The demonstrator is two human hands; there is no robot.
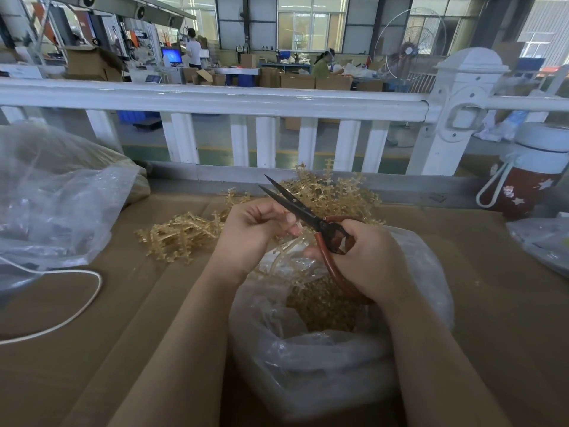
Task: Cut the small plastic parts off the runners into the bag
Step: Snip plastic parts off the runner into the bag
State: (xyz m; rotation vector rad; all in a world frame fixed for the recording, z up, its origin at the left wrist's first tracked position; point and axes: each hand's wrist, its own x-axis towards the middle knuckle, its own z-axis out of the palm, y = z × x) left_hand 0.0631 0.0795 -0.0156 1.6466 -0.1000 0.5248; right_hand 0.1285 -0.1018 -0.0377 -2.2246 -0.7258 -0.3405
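My right hand (366, 257) grips the red handles of black-bladed scissors (295, 203), whose blades are slightly parted and point up and left. My left hand (252, 232) holds a translucent amber runner (288, 251) just left of the blades, above the open clear plastic bag (308, 359). Several small amber cut parts (320, 306) lie inside the bag. Two heaps of amber runners lie on the brown table, one to the left (181, 234) and one behind the hands (335, 192).
A large clear bag (55, 198) bulges at the left, with a white cord (70, 315) looping in front of it. A red and white flask (526, 177) stands at the right, beside another clear bag (542, 241). A white railing (215, 100) borders the table's far edge.
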